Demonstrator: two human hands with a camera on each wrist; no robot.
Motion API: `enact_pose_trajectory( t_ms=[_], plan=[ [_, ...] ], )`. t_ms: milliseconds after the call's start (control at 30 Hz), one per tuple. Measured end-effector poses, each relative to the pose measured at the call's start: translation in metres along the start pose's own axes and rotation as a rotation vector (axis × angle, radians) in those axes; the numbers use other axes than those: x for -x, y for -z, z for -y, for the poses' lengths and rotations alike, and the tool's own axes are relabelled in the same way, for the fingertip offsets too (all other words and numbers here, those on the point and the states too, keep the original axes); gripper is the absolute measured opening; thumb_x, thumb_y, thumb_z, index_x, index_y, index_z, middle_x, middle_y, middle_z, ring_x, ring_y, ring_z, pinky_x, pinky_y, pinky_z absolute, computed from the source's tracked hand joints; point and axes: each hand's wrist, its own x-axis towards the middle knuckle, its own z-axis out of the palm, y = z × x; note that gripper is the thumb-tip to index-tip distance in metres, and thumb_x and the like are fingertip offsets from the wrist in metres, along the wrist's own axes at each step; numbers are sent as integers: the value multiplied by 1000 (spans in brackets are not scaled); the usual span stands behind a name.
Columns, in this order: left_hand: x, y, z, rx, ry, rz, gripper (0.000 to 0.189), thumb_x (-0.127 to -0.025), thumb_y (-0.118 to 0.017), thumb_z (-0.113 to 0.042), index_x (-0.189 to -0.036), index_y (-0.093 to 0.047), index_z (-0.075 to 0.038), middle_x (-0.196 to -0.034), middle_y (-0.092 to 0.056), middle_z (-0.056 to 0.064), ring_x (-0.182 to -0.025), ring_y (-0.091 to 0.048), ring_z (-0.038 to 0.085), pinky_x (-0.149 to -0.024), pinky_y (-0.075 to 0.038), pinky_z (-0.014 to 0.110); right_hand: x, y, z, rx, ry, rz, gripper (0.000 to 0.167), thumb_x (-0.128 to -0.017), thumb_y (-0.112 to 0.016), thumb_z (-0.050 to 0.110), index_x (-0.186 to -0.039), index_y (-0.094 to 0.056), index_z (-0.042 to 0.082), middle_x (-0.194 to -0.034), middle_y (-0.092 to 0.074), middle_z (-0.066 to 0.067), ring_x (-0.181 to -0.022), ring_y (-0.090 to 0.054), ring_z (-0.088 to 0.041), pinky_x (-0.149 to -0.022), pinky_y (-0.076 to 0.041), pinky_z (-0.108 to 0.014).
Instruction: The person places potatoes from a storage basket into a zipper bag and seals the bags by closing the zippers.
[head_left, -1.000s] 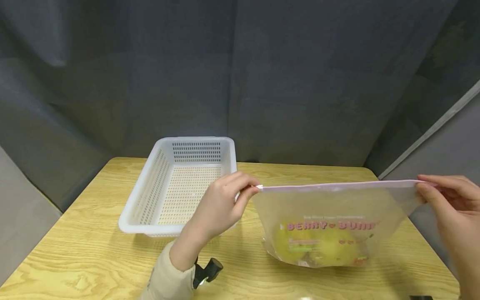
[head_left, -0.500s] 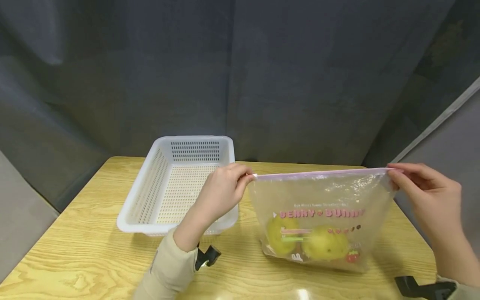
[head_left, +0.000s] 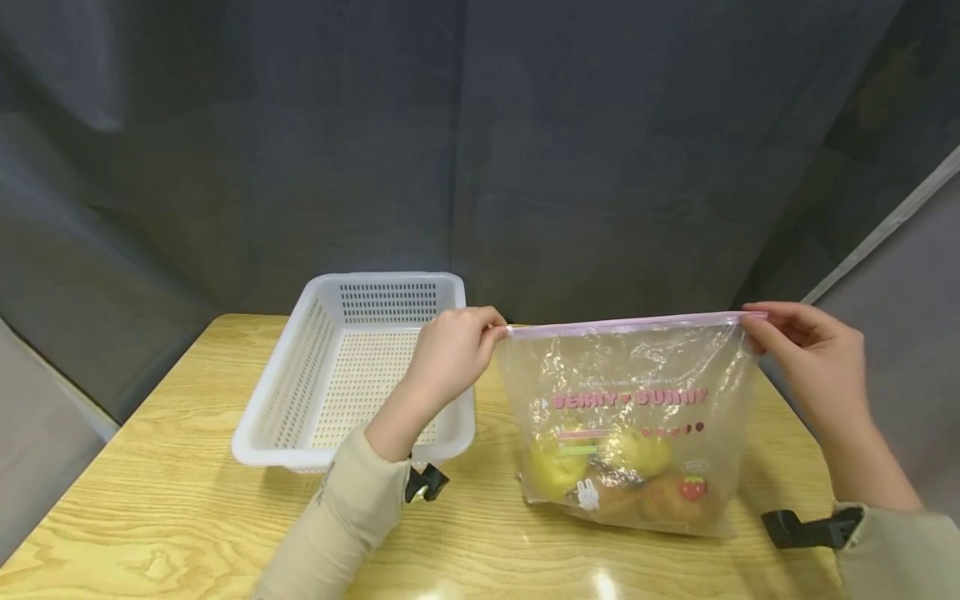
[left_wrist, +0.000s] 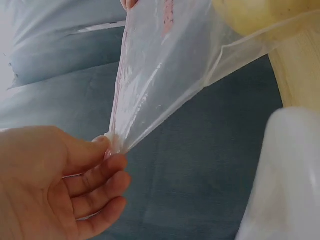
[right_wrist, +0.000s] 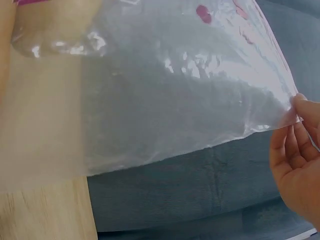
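A clear zip bag (head_left: 630,367) with pink lettering and a pink zip edge is stretched upright between both hands, its lower part at the wooden table. Yellow fruit (head_left: 637,452) and brownish-orange items (head_left: 667,500) show through its film at the bottom; their exact kind is blurred. My left hand (head_left: 457,350) pinches the bag's upper left corner, by the white slider at the zip's end. At the opposite upper corner, my right hand (head_left: 813,350) pinches the zip edge between thumb and finger. In the left wrist view, thumb and forefinger of the left hand (left_wrist: 70,180) meet on that corner.
A white perforated plastic basket (head_left: 315,304) stands on the wooden table (head_left: 165,500), left of the bag and partly behind my left forearm. Dark grey curtains (head_left: 360,150) hang behind the table's back edge.
Both hands have raised the bag's top edge, and the right hand has moved leftward and up. The bag now hangs more upright, with brownish-orange items showing below the yellow fruit.
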Motion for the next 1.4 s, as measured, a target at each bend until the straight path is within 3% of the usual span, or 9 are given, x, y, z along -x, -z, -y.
enact_pose_trajectory(
  t_ms=[100, 333, 733, 1000, 1167, 1400],
  plan=[
    [-6, -5, 1, -4, 40, 6, 14, -88, -58, -24, -87, -71, -18, -80, -69, -5, -66, -60, 16, -57, -46, 32, -6, -3, -6, 71, -19, 3, 21, -81, -66, 7, -100, -65, -2, -70, -61, 12, -61, -54, -2, -59, -47, -8],
    [-22, -14, 1, -41, 120, 60, 16, -89, -56, -24, -88, -71, -17, -79, -69, -4, -66, -61, 17, -55, -46, 33, -18, -9, -20, 89, -45, 18, 22, -82, -66, 12, -100, -65, 0, -70, -60, 14, -59, -52, -2, -56, -46, -9],
    [-41, -21, 0, -94, 223, 185, 19, -91, -53, -27, -92, -70, -18, -89, -69, -3, -79, -63, 19, -64, -50, 35, -31, -16, -30, 167, -132, 63, 33, -84, -63, 23, -106, -61, -2, -72, -57, 20, -63, -53, 3, -59, -46, -7],
    [-50, -26, 2, -78, 265, 209, 17, -89, -55, -26, -92, -70, -19, -93, -68, -2, -85, -63, 20, -68, -50, 36, -37, -16, -35, 237, -172, 110, 42, -87, -58, 33, -110, -59, -2, -76, -56, 23, -65, -52, 3, -60, -46, -8],
    [-56, -32, 6, -77, 288, 226, 18, -89, -55, -29, -92, -70, -19, -95, -68, -1, -89, -63, 20, -71, -50, 37, -42, -19, -40, 277, -215, 147, 45, -89, -53, 36, -115, -57, 0, -84, -57, 15, -68, -53, 3, -62, -47, -8],
    [-61, -41, 11, -64, 330, 243, 18, -88, -56, -29, -92, -71, -19, -98, -68, 1, -91, -63, 22, -74, -50, 38, -47, -25, -50, 349, -257, 210, 47, -91, -46, 40, -121, -54, 4, -110, -54, -11, -79, -53, -7, -66, -46, -7]
  ],
)
